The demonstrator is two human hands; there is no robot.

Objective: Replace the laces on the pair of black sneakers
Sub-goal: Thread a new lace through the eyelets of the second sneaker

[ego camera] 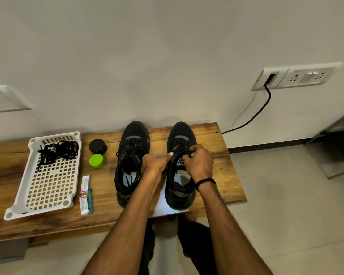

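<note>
— First entry?
— Black sneaker, lower centre of the frame, toe toward the wall. It stands partly on a white sheet on the wooden bench.
— Hands?
— Both on its lace. Left hand, fingers curled, pinches it at the shoe's left edge. Right hand is curled round it above the tongue, with a black wristband on that wrist.
— The other shoe?
— Second sneaker, just left, laces loose, untouched.
— Further out?
— Black jar and green jar, with two small packets and a teal pen below them. White perforated tray, lower left, holds tangled spare laces. Socket plate and black cable, upper right.
</note>
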